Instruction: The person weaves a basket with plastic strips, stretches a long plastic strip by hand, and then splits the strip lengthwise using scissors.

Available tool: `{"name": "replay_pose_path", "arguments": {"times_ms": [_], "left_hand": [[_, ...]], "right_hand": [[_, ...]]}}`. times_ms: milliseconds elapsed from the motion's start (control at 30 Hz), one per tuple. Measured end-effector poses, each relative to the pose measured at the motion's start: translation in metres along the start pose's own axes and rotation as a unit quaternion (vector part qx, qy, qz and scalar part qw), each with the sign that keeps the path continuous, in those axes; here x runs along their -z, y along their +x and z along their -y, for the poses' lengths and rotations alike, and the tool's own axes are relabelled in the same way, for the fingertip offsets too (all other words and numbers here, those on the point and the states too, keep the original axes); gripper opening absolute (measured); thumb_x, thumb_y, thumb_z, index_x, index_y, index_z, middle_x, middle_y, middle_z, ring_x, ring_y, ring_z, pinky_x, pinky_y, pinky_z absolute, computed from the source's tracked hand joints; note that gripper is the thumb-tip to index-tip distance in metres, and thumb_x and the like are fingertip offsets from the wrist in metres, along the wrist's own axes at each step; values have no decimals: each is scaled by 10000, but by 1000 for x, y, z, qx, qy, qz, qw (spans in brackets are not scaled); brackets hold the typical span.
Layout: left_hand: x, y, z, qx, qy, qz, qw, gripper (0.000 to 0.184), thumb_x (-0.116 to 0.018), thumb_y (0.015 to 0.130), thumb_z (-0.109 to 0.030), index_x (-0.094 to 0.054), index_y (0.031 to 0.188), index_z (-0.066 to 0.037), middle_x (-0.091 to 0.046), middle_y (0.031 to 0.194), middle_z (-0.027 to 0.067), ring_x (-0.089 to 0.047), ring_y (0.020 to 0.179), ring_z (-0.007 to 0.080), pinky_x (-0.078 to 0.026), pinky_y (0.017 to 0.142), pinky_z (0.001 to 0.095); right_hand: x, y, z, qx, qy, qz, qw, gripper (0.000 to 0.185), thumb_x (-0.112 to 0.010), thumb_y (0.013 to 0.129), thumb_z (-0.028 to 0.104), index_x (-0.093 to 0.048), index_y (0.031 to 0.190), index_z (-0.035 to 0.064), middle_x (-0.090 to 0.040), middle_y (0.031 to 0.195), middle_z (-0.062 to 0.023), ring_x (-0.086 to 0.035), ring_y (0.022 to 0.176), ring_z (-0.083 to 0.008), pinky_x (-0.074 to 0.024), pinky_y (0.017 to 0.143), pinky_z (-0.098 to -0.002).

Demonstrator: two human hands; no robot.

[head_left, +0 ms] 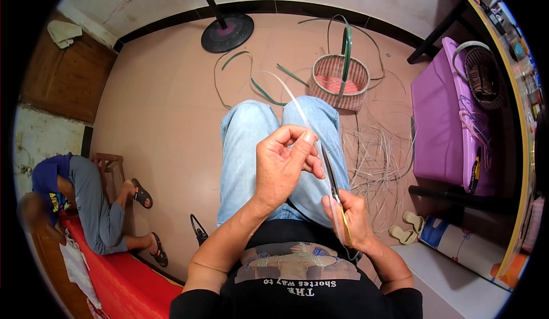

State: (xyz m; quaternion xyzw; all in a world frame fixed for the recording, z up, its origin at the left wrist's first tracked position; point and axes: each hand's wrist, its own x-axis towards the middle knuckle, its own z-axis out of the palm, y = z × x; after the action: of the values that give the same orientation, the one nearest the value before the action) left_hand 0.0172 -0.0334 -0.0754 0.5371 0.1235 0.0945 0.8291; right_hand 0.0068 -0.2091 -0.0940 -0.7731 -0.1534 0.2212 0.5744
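Observation:
My left hand is above my knees, thumb and forefinger pinched on a thin white plastic strip. One end of the strip curves up and away past my knees; the other runs down beside the scissors to my right hand. In my right hand is a pair of scissors with dark blades and yellow handles. The blades point away from me, close alongside the strip. Whether they touch it I cannot tell. My right fingers partly hide the handles.
A woven basket with a green handle stands on the floor beyond my knees. Loose strips lie tangled at the right, beside a purple bin. A round black stand base is near the wall. Another person is at the left.

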Motion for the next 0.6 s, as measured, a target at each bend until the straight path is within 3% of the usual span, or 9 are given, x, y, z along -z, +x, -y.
{"name": "replay_pose_path", "arguments": {"times_ms": [67, 267, 600], "left_hand": [[0, 0, -1, 1, 2, 1, 1000, 169, -549, 966, -126, -569, 943, 40, -596, 724, 81, -622, 561, 146, -549, 518, 264], [-3, -3, -2, -5, 23, 5, 1000, 163, -550, 969, -129, -562, 929, 29, -598, 716, 69, -629, 574, 136, -536, 521, 252], [-3, -4, -1, -12, 21, 10, 1000, 156, -549, 969, -121, -558, 937, 32, -593, 708, 67, -633, 578, 140, -541, 520, 254]], "right_hand": [[2, 0, -4, -3, 39, 4, 999, 322, -642, 896, 150, -505, 656, -16, -475, 501, -64, -428, 486, -63, -353, 432, -285], [9, 1, -2, -5, -30, 35, 999, 374, -660, 888, 196, -474, 631, -2, -421, 481, -78, -385, 467, -90, -336, 424, -310], [3, 0, 0, 22, -58, -3, 998, 437, -688, 877, 238, -444, 603, -1, -366, 465, -94, -337, 446, -111, -314, 402, -331]]}}
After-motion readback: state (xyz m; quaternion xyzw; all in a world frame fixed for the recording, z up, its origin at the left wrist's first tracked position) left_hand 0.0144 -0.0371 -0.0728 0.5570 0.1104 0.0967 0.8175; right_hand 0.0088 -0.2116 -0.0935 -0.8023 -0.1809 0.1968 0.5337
